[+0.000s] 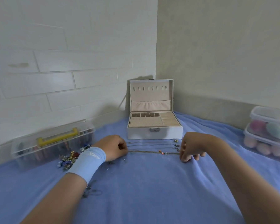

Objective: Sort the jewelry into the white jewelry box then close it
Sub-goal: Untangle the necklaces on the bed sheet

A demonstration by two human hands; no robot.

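Seen from the head camera, the white jewelry box (154, 133) stands open at the far end of the blue cloth (144, 191). Its lid is upright and its compartments look bare, though they are too small to be sure. Just in front of it several thin chains lie in parallel rows, their small beads blurred.

The nearest chain (152, 152) stretches between the two hands. The left hand (118, 147) is curled tight, fingers pressed together. The chain's end vanishes into them, and the fingertips themselves are hidden. The right hand (191, 147) arches over the other end, thumb and forefinger pinching it and the remaining fingers bent down to the cloth.

A jewelry pile (70, 158) is partly covered by the left wristband (89, 160). Behind it sits a hazy clear case (53, 143) with a yellow handle. Stacked clear tubs (268, 133) are cut off at the right edge.
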